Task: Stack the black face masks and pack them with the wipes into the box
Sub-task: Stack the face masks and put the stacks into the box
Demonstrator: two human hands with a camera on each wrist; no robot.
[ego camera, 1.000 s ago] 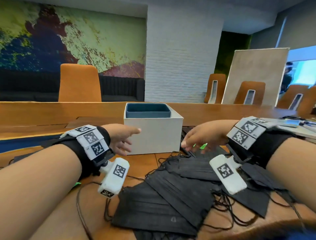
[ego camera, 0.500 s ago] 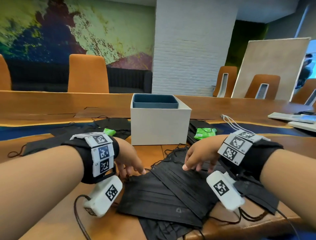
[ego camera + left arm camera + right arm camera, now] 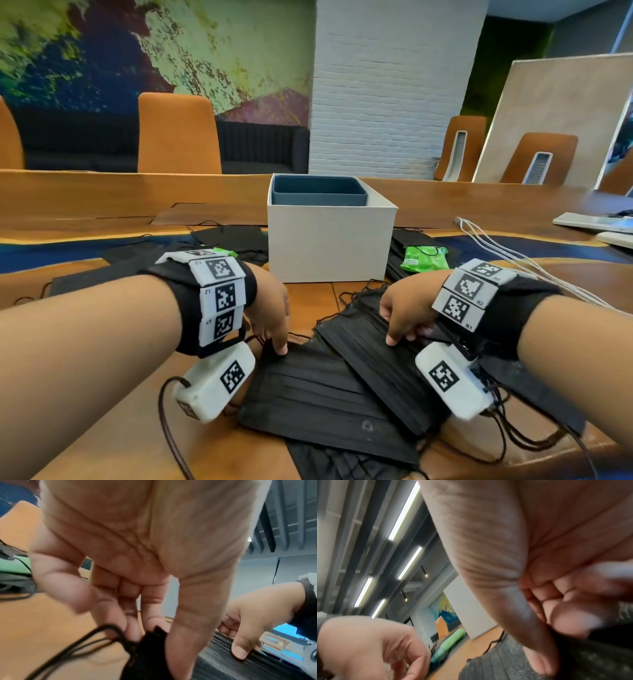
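Several black face masks lie overlapped on the wooden table in front of me. My left hand point(image 3: 278, 347) pinches the far left corner of the nearest mask point(image 3: 318, 401); in the left wrist view the left hand point(image 3: 154, 630) has thumb and fingers closed on that black corner beside its ear loops point(image 3: 82, 641). My right hand point(image 3: 397, 337) grips the edge of the mask point(image 3: 373, 366) lying across it, thumb on top. The white box point(image 3: 329, 246) with a blue insert stands behind the pile. A green wipes packet point(image 3: 424, 258) lies to its right.
More black masks point(image 3: 236, 236) and a second green packet point(image 3: 226, 252) lie left of the box. White cables point(image 3: 513, 260) cross the table at the right, near flat white devices point(image 3: 592, 222). Orange chairs point(image 3: 178, 133) stand behind the table.
Both hands have come down from beside the box onto the mask pile. The left hand has taken a mask corner and the right hand has closed on a mask's edge.
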